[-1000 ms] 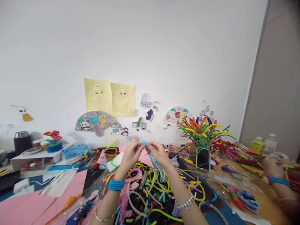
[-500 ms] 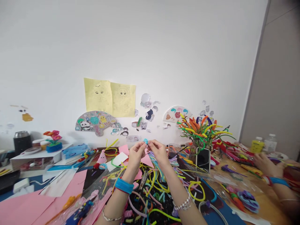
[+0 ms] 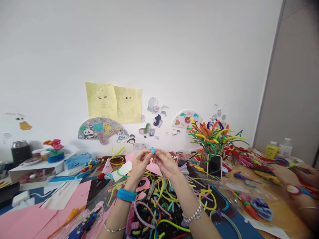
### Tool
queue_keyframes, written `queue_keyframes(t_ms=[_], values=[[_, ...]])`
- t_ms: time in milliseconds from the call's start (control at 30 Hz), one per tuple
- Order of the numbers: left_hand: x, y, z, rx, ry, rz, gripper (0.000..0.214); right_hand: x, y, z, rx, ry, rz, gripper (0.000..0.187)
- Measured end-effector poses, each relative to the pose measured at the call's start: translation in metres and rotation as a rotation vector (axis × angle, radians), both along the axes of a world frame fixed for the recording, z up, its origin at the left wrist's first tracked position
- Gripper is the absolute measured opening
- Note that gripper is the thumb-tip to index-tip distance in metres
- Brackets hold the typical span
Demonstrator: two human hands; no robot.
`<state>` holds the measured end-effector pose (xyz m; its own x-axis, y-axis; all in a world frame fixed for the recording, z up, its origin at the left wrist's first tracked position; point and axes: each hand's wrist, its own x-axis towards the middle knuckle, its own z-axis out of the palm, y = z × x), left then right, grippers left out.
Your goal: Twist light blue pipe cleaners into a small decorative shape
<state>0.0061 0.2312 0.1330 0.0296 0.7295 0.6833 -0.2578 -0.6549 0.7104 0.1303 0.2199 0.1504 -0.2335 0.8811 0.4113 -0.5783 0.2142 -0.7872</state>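
Note:
Between the fingertips of both hands is a small curled blue pipe cleaner [image 3: 152,150], raised above the cluttered table. My left hand [image 3: 141,165] pinches it from the left, thumb and fingers pressed together. From the right, my right hand [image 3: 167,163] grips the same piece with bent fingers. Fingers hide part of its shape. Below the hands lie many loose pipe cleaners [image 3: 163,189] in yellow, green, pink and pale blue. A pair of scissors [image 3: 151,190] rests among them.
A phone [image 3: 214,167] leans before a vase of orange and yellow pipe-cleaner flowers [image 3: 209,132]. Pink paper sheets [image 3: 27,219] cover the left side, near a white box [image 3: 37,169] and a dark thermos [image 3: 21,153]. Another person's hands [image 3: 290,174] work at the far right.
Both hands stay together on the blue piece, and my right fingers have shifted around it. The view has moved slightly. At the right, the other person's hands now hold a purple and yellow item.

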Motion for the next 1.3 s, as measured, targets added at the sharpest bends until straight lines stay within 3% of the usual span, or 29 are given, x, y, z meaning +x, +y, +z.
queue_keyframes(t_ms=[200, 333, 500, 600, 700, 833, 1000, 1167, 1300], values=[[-0.011, -0.006, 0.009, 0.162, 0.090, 0.081, 0.010, 0.003, -0.004, 0.002, -0.088, 0.004, 0.138, 0.028], [-0.013, -0.007, 0.012, 0.252, 0.152, 0.067, 0.006, 0.006, -0.006, 0.005, -0.123, 0.007, 0.183, 0.028], [-0.013, -0.008, 0.011, 0.088, 0.027, -0.059, 0.015, 0.007, -0.006, 0.004, -0.131, 0.040, 0.186, 0.024], [-0.016, -0.006, 0.011, 0.006, 0.069, -0.139, 0.025, 0.008, -0.004, 0.002, -0.121, 0.052, 0.184, 0.022], [-0.016, -0.001, 0.009, -0.043, 0.112, -0.174, 0.021, 0.010, -0.002, 0.000, -0.114, 0.044, 0.188, 0.023], [-0.014, 0.006, 0.005, -0.079, 0.049, -0.158, 0.019, 0.009, -0.005, 0.000, -0.059, 0.025, 0.158, 0.026], [-0.015, 0.007, 0.004, -0.120, 0.032, -0.211, 0.019, 0.003, -0.007, 0.002, 0.090, -0.070, 0.024, 0.023], [-0.020, 0.002, 0.006, -0.149, 0.092, -0.331, 0.028, 0.003, -0.005, -0.001, 0.054, -0.131, 0.080, 0.026], [-0.023, 0.004, 0.004, -0.137, 0.084, -0.311, 0.033, 0.004, -0.006, -0.003, 0.013, -0.165, 0.059, 0.028]])
